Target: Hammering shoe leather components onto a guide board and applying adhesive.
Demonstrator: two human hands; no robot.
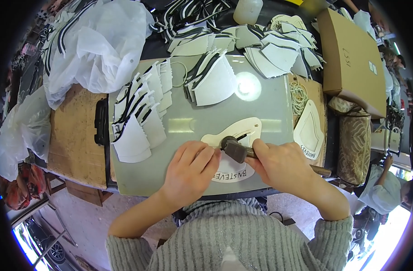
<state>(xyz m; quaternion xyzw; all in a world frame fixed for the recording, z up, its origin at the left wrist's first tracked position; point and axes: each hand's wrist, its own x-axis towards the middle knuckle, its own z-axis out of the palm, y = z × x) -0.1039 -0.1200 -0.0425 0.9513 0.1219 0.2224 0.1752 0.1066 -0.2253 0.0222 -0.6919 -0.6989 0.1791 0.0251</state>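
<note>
In my right hand [281, 165] is a hammer [235, 150], fingers wrapped round its wooden handle. The hammer's dark head rests over a cream-white shaped template [233, 126] with a cut-out, marked with handwriting near its lower edge. A short piece of black trim [242, 137] shows beside the head in the cut-out. Curled at the template's left side, my left hand [188, 169] has its fingertips pressed together close to the hammer head; what they pinch is hidden. Both hands are over the grey work board [184, 135].
Overlapping white pieces with black trim [138, 122] lie left; another stack [213, 79] sits mid-board. More white pieces [278, 49] spread beyond. At right are a second template [309, 131], coiled cord [298, 97], a cardboard box [351, 63] and a patterned roll [354, 147]. Plastic bags [102, 45] bulge far left.
</note>
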